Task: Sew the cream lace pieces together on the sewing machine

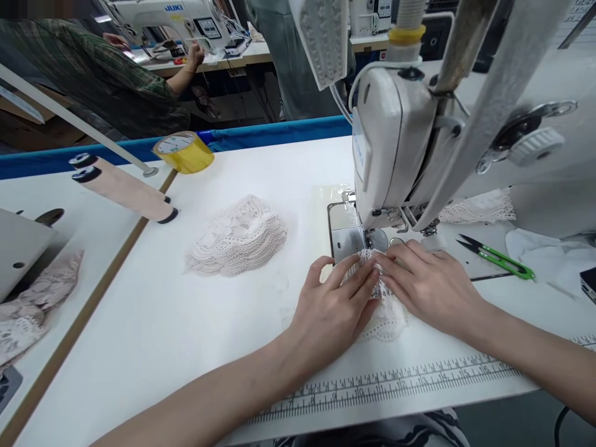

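The left hand (333, 310) lies flat, fingers spread and pressed onto a small piece of white lace (384, 313), gripping nothing but pinning it to the table; the right hand (426, 285) lies flat too, its fingertips (388, 257) touching the same lace just beside the left's; the lace sits between both hands, its far edge at the presser foot (372, 239) of the sewing machine (395, 136), over the metal needle plate (344, 233). To the left, well apart, rests a pile of lace pieces (237, 239) on the white table (186, 323); a printed ruler strip (395, 375) runs along the near edge; green thread snips (500, 257) lie right of the hands; a yellow tape roll (184, 152) stands at the far edge; beyond it, another person's arm (186, 71) reaches a second machine (172, 18).
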### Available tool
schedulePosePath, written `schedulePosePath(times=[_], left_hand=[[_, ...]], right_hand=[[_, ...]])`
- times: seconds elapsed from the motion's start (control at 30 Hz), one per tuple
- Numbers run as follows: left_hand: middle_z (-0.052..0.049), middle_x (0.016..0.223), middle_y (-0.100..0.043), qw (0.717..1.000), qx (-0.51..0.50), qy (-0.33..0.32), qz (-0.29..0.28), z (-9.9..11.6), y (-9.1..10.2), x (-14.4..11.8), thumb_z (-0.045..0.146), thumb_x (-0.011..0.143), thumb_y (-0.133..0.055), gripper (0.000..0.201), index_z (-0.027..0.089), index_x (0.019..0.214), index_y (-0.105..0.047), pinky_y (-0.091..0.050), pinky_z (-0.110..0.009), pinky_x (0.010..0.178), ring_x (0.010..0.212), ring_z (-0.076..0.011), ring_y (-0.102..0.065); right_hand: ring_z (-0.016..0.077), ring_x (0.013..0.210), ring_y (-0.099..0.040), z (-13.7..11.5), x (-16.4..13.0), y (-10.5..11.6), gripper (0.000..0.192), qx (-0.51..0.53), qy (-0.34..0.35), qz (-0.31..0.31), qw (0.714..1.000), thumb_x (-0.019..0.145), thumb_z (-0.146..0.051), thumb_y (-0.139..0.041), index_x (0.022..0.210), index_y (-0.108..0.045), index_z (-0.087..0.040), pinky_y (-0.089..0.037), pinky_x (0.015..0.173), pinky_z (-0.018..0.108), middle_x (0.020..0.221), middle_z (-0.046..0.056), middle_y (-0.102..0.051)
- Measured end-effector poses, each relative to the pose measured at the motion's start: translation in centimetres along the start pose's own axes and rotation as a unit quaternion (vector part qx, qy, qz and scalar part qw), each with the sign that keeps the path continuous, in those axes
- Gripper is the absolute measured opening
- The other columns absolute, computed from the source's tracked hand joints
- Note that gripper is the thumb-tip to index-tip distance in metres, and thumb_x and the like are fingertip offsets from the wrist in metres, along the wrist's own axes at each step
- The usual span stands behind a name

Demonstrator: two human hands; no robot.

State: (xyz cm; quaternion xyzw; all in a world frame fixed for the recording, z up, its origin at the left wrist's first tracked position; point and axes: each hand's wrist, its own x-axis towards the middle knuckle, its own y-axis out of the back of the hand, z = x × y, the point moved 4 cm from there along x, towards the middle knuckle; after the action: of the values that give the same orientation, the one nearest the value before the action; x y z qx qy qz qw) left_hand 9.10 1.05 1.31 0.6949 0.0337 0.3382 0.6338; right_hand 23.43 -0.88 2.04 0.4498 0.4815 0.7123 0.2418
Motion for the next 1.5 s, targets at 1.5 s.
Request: schedulePosePath(times=[1.5], left_hand=[[-0.008,0.125,-0.062,0.998,0.050,0.047,0.002,-0.7,-0.9,1.0,0.033,0.095,-0.047,0.030,0.021,0.120,-0.059,-0.031,-0.043,0.099,0.119,-0.0222,-0.053]], right_hand=[[0.0244,0.099,-0.056,1.6,0.2,-2.1,0.039,-0.071,-0.050,-0.080,0.993,0.099,-0.029,-0.035,0.130,-0.055,-0.017,-0.038,0.076,0.036,0.102,0.011,-0.069]])
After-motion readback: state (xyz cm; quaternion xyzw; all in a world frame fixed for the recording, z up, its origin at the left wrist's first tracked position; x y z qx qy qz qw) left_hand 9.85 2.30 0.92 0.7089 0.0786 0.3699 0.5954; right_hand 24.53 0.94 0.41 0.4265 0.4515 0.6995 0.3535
